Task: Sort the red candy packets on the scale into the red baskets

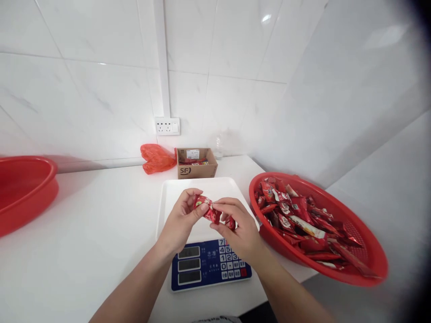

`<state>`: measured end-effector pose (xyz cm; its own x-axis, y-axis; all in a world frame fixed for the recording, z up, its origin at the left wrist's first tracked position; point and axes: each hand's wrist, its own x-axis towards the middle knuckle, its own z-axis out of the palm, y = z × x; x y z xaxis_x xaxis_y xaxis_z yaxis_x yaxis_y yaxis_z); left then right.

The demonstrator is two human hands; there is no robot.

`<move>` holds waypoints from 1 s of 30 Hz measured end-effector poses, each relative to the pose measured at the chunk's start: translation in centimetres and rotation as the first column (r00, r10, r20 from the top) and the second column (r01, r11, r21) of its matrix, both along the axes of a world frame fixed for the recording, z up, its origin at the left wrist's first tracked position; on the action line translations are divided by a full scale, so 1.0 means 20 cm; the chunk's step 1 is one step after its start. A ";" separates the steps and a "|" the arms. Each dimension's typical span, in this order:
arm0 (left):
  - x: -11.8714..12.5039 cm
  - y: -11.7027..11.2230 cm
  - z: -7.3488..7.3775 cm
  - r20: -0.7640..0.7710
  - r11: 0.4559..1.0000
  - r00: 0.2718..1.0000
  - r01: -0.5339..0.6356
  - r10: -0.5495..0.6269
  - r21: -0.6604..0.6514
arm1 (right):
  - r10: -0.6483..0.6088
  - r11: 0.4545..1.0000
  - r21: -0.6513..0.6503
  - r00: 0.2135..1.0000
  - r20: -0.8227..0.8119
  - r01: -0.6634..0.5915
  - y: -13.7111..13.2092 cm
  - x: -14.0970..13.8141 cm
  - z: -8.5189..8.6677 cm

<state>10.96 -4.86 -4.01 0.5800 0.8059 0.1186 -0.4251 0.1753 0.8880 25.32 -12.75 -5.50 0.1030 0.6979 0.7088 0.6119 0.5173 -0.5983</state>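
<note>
Above the white pan of a digital scale [178, 190], my left hand [183, 214] is closed around a crumpled red snack packet [209, 212] with pale print. My right hand [239, 220] pinches the packet's other end between thumb and fingers. A bit of red wrapper shows under the right fingers; whether it belongs to the same packet I cannot tell. The scale's blue keypad panel [213, 280] lies below both hands, partly covered by the right one. To the right, a red plastic basket [373, 260] contains many red packets [299, 220].
At the back stand a small cardboard box [198, 172] with packets inside and a crumpled red plastic bag [157, 158]. A clear plastic container [218, 148] is beside the box. Another red basin [30, 197] sits at the left. A socket [167, 126] is on the tiled wall.
</note>
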 end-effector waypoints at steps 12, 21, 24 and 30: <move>-0.02 -0.01 0.00 0.069 0.996 0.997 0.020 -0.026 0.092 | -0.026 0.883 -0.432 0.901 -0.433 -0.182 0.00 0.00 0.06; -0.01 -0.01 0.00 0.166 0.966 0.965 0.226 -0.205 -0.121 | 0.057 0.902 -0.349 0.870 -0.489 -0.255 -0.02 -0.04 0.09; -0.02 0.00 0.00 0.174 0.965 0.969 0.205 -0.176 -0.161 | 0.033 0.895 -0.378 0.882 -0.470 -0.235 -0.02 -0.05 0.07; -0.03 0.01 0.01 0.162 0.969 0.977 0.169 -0.141 -0.181 | -0.115 0.898 -0.429 0.884 -0.453 -0.103 0.05 0.02 0.02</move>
<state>10.34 -4.67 -3.75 0.6875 0.7234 0.0632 -0.5021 0.4106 0.7611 25.63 -11.76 -5.05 0.3424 0.9162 0.2083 0.2152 0.1394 -0.9666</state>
